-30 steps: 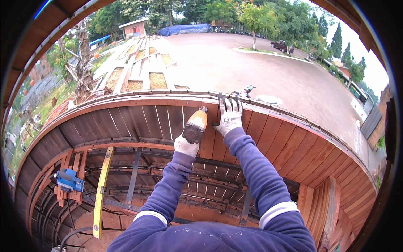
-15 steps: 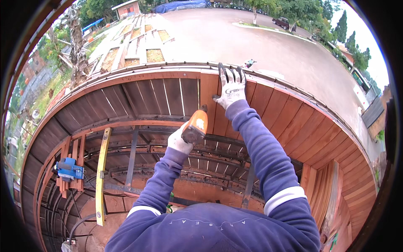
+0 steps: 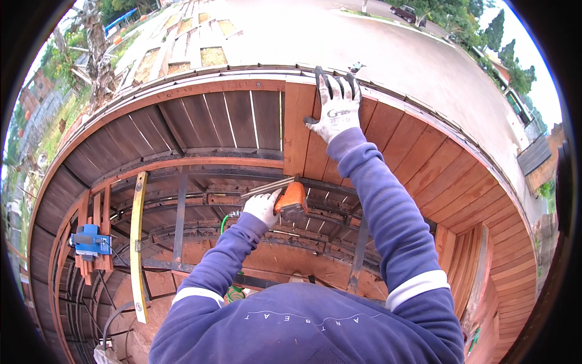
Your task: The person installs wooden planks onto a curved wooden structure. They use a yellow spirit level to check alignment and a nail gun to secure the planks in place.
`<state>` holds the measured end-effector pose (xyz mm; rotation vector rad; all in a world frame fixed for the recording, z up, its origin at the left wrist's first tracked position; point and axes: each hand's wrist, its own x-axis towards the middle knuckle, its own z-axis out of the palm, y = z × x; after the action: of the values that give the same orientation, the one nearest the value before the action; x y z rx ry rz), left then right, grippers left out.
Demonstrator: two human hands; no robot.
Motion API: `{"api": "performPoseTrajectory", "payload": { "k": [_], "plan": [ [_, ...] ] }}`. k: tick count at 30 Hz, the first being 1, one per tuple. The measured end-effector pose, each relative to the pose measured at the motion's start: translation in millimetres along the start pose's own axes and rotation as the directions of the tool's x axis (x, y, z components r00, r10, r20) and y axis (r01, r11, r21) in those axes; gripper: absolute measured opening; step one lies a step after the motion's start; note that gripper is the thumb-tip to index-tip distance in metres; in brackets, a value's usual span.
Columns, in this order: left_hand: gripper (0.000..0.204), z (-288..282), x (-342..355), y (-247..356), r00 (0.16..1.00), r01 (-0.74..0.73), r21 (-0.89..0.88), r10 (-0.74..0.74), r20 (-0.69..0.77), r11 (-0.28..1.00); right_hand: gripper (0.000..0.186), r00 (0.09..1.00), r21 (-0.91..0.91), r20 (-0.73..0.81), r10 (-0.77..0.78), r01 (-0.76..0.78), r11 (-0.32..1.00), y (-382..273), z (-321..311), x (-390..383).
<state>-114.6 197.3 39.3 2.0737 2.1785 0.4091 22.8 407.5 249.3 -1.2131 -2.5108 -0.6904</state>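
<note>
In a white and dark glove, my left hand (image 3: 262,209) grips an orange nail gun (image 3: 294,200) with a long narrow magazine. The gun is just below the lower end of the last reddish board (image 3: 297,127) of the planked stretch. A green hose (image 3: 225,223) shows beside my left wrist. My gloved right hand (image 3: 339,112) lies at the upper ends of the boards, fingers stretched out over the outer edge and thumb out to the left. Whether it presses down on them cannot be seen.
A curved wooden rail (image 3: 212,164) runs left from the boards over dark slats and metal framing. A yellow spirit level (image 3: 138,242) leans across the frame. Further left, a blue power planer (image 3: 91,241) rests on short wood pieces. Paving (image 3: 364,42) lies beyond the outer edge.
My left hand has lowered the nail gun and turned it, so its magazine and the green hose now show. My right hand stays at the boards' outer edge. The view has tilted down slightly.
</note>
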Motion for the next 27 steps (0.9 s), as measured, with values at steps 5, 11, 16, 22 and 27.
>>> {"api": "performPoseTrajectory", "payload": {
  "k": [5,11,16,22,27],
  "plan": [
    [0.063,-3.4,8.6,5.0,0.999,0.017,-0.004,-0.017,0.027,1.000,0.119,1.000,0.013,-0.023,0.016,-0.016,1.000,1.1,3.4,0.4],
    [0.063,0.2,10.7,2.1,0.996,0.058,-0.022,-0.057,0.066,0.998,0.119,0.999,-0.011,0.014,0.031,-0.031,0.999,-1.1,2.7,1.7],
    [0.062,2.5,7.4,3.1,0.996,0.075,-0.030,-0.074,0.040,0.997,0.118,0.999,-0.044,0.022,0.028,-0.027,0.999,-1.8,1.1,3.3],
    [0.061,-7.1,-1.4,-0.5,0.996,0.092,-0.022,-0.092,0.004,0.996,0.117,0.997,-0.042,0.060,0.049,-0.047,0.998,-1.9,-4.9,2.5],
    [0.060,-6.2,-2.3,-7.5,0.991,0.135,-0.016,-0.135,0.015,0.991,0.118,0.999,-0.059,0.035,0.040,-0.038,0.998,-3.2,-5.2,0.8]
  ]
}}
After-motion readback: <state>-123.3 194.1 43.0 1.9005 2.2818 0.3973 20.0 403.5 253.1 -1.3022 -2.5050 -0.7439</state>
